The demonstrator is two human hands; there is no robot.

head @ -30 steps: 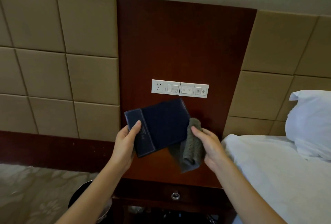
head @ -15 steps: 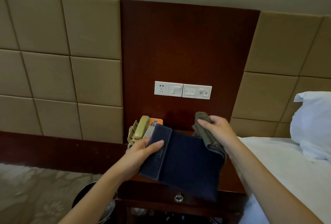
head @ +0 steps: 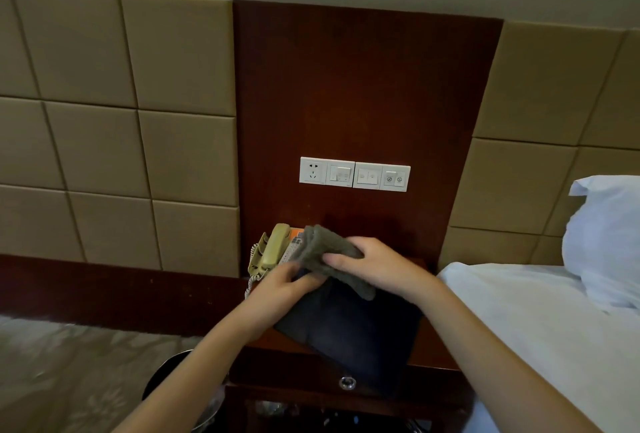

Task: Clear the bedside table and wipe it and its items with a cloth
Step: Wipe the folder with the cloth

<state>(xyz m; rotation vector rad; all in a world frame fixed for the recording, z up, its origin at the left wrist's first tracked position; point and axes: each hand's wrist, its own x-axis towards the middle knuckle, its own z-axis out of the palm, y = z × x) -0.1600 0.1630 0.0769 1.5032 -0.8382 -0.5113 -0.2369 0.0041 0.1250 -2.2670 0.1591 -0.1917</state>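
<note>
Two hands meet over a dark blue folder (head: 349, 325), which is held low over the front part of the wooden desk (head: 294, 360), tilted, its near edge hanging past the desk front and covering part of the drawer. Whether its far edge touches the desk top cannot be told. The left hand (head: 287, 285) grips the folder at its upper left edge, fingers curled round it. The right hand (head: 377, 268) is closed round a bunched grey cloth (head: 332, 256), thumb on the near side, and holds the cloth against the top of the folder; a flap of cloth hangs down over the cover. Just behind the left hand, at the back left corner of the desk, stands a yellowish telephone (head: 273, 249) with its handset in the cradle and a coiled cord running down the side. A round metal knob (head: 347, 382) shows on the drawer below the folder. Above the desk a white switch and socket panel (head: 355, 174) sits on a dark wood wall panel (head: 363, 86), flanked by beige padded squares (head: 104, 120). To the right lies a bed (head: 536, 328) with white sheets and a white pillow (head: 606, 238). At lower left a dark round bin (head: 173, 380) stands on patterned carpet (head: 69, 363).
</note>
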